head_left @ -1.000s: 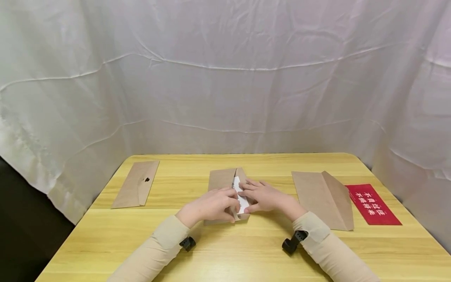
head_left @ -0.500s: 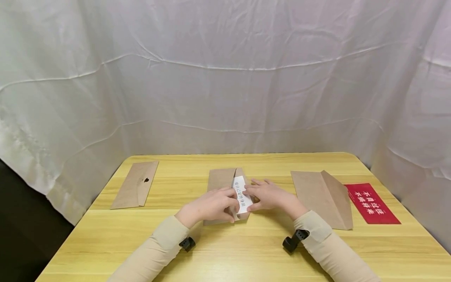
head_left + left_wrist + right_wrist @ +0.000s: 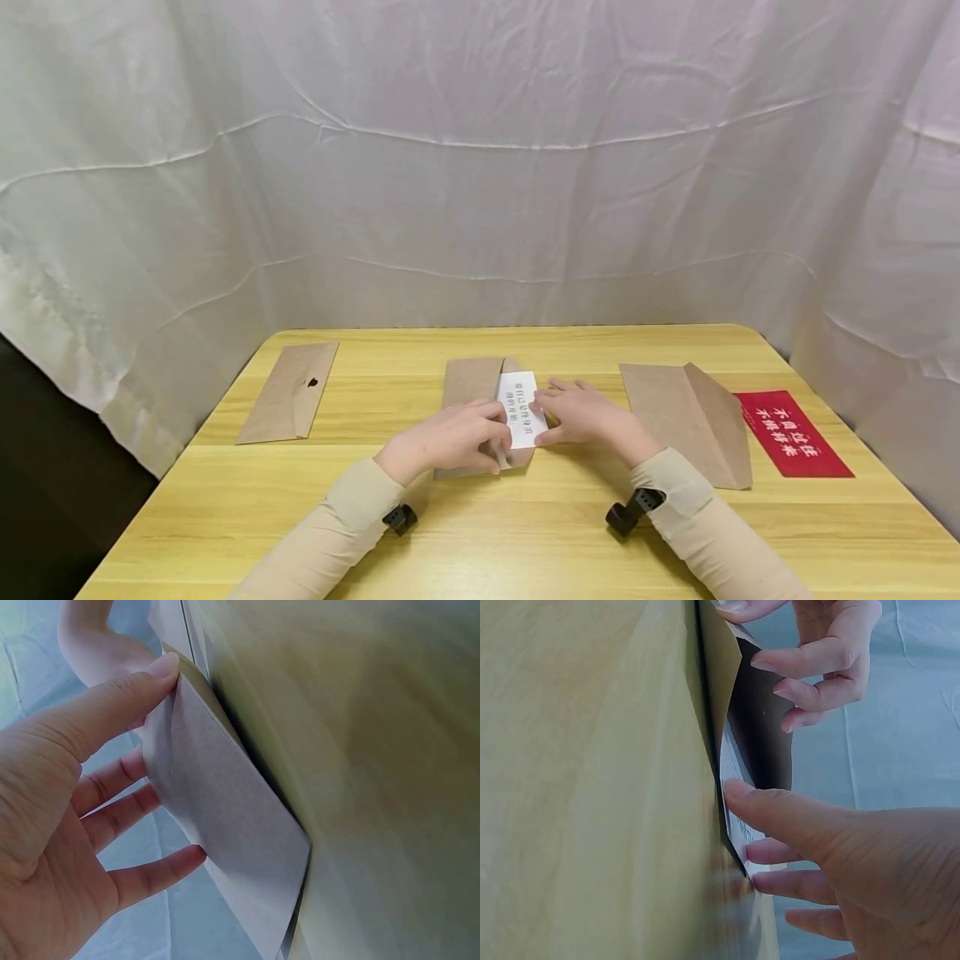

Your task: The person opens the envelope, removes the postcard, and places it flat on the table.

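Note:
A white card (image 3: pixel 523 385) with printed characters sticks out of the mouth of a brown paper envelope (image 3: pixel 467 379) in the middle of the table. My left hand (image 3: pixel 453 437) holds the envelope by its opening; in the left wrist view the thumb lies on the envelope's (image 3: pixel 232 802) edge, with several fingers along its face. At the card's right side, my right hand (image 3: pixel 585 421) pinches its edge between thumb and fingers. The right wrist view shows the card (image 3: pixel 740 834) under that thumb, partly inside the open envelope. The card's inner end is hidden.
A closed brown envelope (image 3: pixel 281 396) with a dark fastener lies at the left of the wooden table (image 3: pixel 495 546). On the right lie another brown envelope (image 3: pixel 663 417), flap unfolded, and a red card (image 3: pixel 797 437) with white characters, partly overlapped by that flap.
The white card has slid rightward, so more of it shows outside the envelope. My right hand has moved right with it, while my left hand has stayed on the envelope.

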The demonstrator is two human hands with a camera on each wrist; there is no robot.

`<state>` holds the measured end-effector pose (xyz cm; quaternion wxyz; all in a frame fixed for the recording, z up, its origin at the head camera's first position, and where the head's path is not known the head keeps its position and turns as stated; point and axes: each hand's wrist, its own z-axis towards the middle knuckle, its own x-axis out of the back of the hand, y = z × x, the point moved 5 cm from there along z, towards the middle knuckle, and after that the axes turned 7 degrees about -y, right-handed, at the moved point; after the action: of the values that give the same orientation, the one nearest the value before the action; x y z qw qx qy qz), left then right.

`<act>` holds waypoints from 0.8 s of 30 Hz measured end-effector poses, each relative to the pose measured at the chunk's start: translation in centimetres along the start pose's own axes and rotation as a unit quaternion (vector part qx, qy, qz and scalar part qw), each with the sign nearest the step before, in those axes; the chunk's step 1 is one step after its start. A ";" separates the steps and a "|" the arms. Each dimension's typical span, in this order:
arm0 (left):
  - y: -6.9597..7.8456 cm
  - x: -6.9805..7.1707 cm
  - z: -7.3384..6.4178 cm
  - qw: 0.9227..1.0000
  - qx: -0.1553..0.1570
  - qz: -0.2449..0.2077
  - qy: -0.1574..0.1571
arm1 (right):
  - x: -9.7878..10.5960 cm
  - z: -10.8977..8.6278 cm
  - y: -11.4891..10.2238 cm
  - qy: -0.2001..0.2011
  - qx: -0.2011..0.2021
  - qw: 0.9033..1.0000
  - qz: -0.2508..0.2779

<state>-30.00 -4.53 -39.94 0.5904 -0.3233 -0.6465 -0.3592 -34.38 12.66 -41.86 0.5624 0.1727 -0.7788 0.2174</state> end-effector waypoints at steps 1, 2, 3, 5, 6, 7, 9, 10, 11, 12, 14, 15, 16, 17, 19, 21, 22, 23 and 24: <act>0.0 0.0 0.0 1.000 -0.002 0.001 0.000 | 0.0 0.0 0.0 0.005 0.002 1.000 -0.001; 0.0 0.0 0.0 1.000 -0.003 0.002 0.001 | 0.1 0.1 0.0 0.012 0.005 1.000 -0.003; 0.1 -0.1 0.0 1.000 -0.005 0.003 0.001 | 0.1 0.2 -0.1 0.021 0.012 1.000 -0.005; 0.1 -0.1 0.0 1.000 -0.008 0.001 0.002 | 0.3 0.5 -0.2 0.042 0.023 0.999 -0.010; 0.1 0.0 0.0 1.000 -0.009 0.000 0.003 | 0.3 0.7 -0.2 0.054 0.028 0.998 -0.013; 0.1 0.0 0.0 1.000 -0.009 -0.002 0.003 | 0.4 0.9 -0.2 0.066 0.032 0.997 -0.014; 0.1 0.0 0.0 1.000 -0.010 -0.005 0.004 | 0.6 1.2 -0.2 0.083 0.030 0.996 -0.014; 0.1 0.0 0.0 1.000 -0.010 -0.007 0.004 | 0.7 1.4 -0.2 0.091 0.026 0.995 -0.016; 0.1 0.1 0.0 1.000 -0.010 -0.008 0.004 | 0.8 1.5 -0.2 0.099 0.023 0.995 -0.021; 0.1 0.0 0.0 1.000 -0.009 -0.008 0.002 | 0.9 1.7 -0.2 0.104 0.019 0.994 -0.026; 0.1 0.1 0.0 1.000 -0.009 -0.008 0.000 | 1.1 2.1 -0.2 0.111 0.009 0.993 -0.031; 0.0 0.1 0.0 1.000 -0.009 -0.008 -0.001 | 1.2 2.3 -0.3 0.116 0.006 0.993 -0.034; 0.0 0.1 0.0 1.000 -0.010 -0.008 -0.001 | 1.3 2.5 -0.3 0.119 0.002 0.992 -0.035; 0.0 0.1 0.0 1.000 -0.010 -0.007 -0.002 | 1.4 2.7 -0.3 0.122 -0.002 0.992 -0.035; 0.0 0.1 0.0 1.000 -0.011 -0.006 -0.002 | 1.4 3.2 -0.2 0.124 -0.011 0.992 -0.026; 0.0 0.0 0.0 1.000 -0.012 -0.006 -0.001 | 1.4 3.8 -0.1 0.121 -0.020 0.992 -0.015; 0.0 0.0 0.0 1.000 -0.012 -0.007 -0.002 | 1.3 4.1 0.0 0.118 -0.024 0.993 -0.012; 0.0 0.0 0.0 1.000 -0.012 -0.009 -0.002 | 1.3 4.4 0.1 0.114 -0.027 0.993 -0.008; 0.0 0.0 0.0 1.000 -0.012 -0.010 -0.002 | 1.2 4.6 0.1 0.110 -0.028 0.994 -0.003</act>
<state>-30.04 -4.54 -39.91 0.5820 -0.3244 -0.6463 -0.3719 -38.53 10.28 -41.96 0.6500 0.1345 -0.7175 0.2112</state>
